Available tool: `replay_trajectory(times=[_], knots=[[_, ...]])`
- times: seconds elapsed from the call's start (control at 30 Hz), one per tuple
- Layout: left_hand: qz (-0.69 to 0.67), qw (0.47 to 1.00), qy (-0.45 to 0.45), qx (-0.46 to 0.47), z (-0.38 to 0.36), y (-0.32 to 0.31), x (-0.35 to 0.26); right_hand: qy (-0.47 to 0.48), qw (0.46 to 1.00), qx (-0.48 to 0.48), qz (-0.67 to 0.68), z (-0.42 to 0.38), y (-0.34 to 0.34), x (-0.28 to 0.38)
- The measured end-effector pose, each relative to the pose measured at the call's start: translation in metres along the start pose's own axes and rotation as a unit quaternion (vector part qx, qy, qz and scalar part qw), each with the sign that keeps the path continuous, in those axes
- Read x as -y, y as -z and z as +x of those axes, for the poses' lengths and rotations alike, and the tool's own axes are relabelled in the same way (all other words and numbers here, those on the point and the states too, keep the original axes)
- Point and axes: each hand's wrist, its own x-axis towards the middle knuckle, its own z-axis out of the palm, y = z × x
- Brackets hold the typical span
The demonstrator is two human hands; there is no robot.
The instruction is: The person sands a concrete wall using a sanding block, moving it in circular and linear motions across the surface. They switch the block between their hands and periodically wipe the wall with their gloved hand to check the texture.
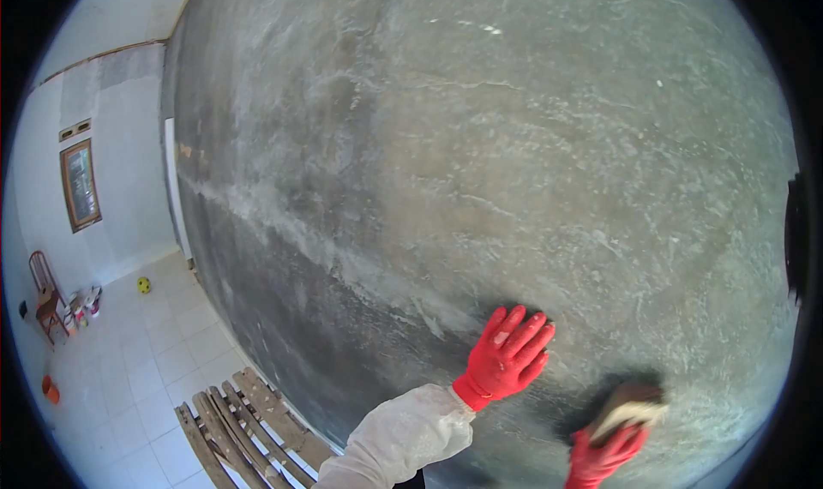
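Observation:
My left hand, in a red glove with pale smudges, lies flat against the grey plastered wall with its fingers stretched out. Lower right, my right hand, gloved in red too, is wrapped round a tan hand block. The block is against the wall, smeared by motion, and its exact kind cannot be made out. Pale streaks and scuffs run over the wall's surface, which is darker at the lower left. A whitish sleeve covers my left arm.
Below left stands a slatted wooden platform beside the wall. On the white tiled floor are a yellow ball, a chair, an orange bucket and a small pile of items. A window is in the far wall.

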Motion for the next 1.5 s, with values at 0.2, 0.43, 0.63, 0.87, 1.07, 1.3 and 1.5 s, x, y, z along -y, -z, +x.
replay_trajectory(times=[0.2,0.43,0.63,0.87,1.07,1.3,1.5], knots=[[0.008,1.0,-0.007,-0.004,0.006,0.003,-0.001,0.088,0.992,0.059,0.068,-0.014,0.017,-0.008],[0.004,1.0,-0.007,-0.018,0.002,-0.001,0.001,-0.08,0.993,-0.041,0.08,0.184,0.023,-0.006],[-0.03,1.0,-0.006,-0.002,0.004,0.002,0.004,-0.022,1.0,-0.004,0.018,0.056,0.013,0.013],[-0.095,0.995,-0.03,0.021,-0.004,-0.001,0.014,0.057,0.997,0.033,0.039,0.057,0.015,0.011],[-0.1,0.994,-0.041,-0.004,-0.006,-0.002,0.016,-0.024,0.997,-0.035,0.061,0.234,0.009,0.03],[-0.139,0.99,-0.034,-0.011,-0.008,-0.006,0.016,-0.043,0.999,-0.014,-0.024,0.063,-0.008,0.041],[-0.118,0.992,-0.04,0.008,-0.007,-0.001,0.018,0.016,0.996,0.083,-0.004,-0.019,0.005,0.031]])
